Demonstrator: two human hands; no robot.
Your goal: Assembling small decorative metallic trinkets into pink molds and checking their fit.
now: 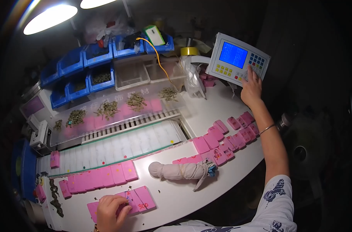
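Observation:
My right hand (252,89) reaches up to a white control panel (241,58) with a blue screen. Its fingers are stretched out, with a fingertip on the keys (255,64) below the screen. My left hand (109,212) is loosely curled over a short row of pink blocks (144,198) near the table's front edge. A gap shows between its thumb and fingers, and nothing is visible in its grip. Handwritten marks are on some of the blocks. Behind that hand lies a longer row of pink blocks (100,177).
A tied beige cloth bundle (176,171) lies mid-table. More pink blocks (222,141) line the right side. Behind a green-edged white strip (114,145), dried plant heaps (136,101) rest on a clear cover. Blue bins (100,57) and a lamp (50,19) stand at the back.

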